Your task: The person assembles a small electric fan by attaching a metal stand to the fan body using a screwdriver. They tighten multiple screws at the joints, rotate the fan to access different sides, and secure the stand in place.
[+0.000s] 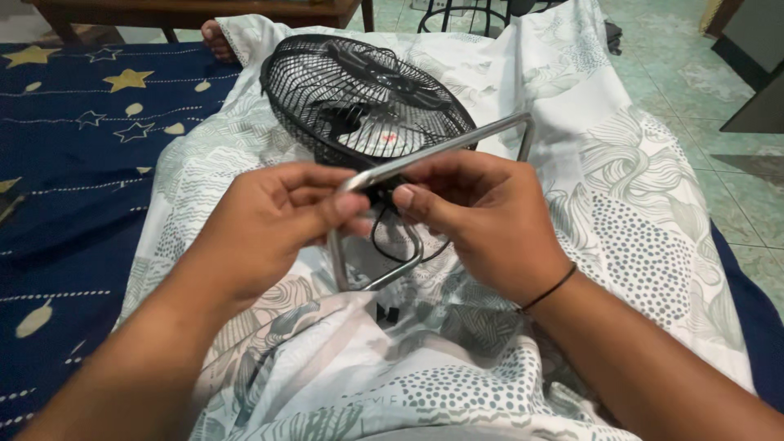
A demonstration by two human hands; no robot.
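Nearest to the cam is the leafy grey-white bedsheet w/ both forearms coming in over it. Biggest worry from here imo: both hands are pinching right at one spot on the metal stand, so if either grip slips the bar could twist and the fan could roll off to the side (it's only resting on soft sheet, nothing firm under it). The black cord looping under the fingers could also snag or get pinched against the bar.

Left hand: fingers curled tight, thumb and forefinger pinched at the near end of the stand bar. Right hand (thin black band at the wrist) is closed narrow too, thumb pressing the same bar from the other side, fingertips almost touching the left's. Can't tell if there's a small screw or knob between them, too hidden.

Further back the black fan lies tilted on the sheet, cage facing up-ish. Left of that is the navy star blanket, and at the far edge a bare foot by some wooden furniture.
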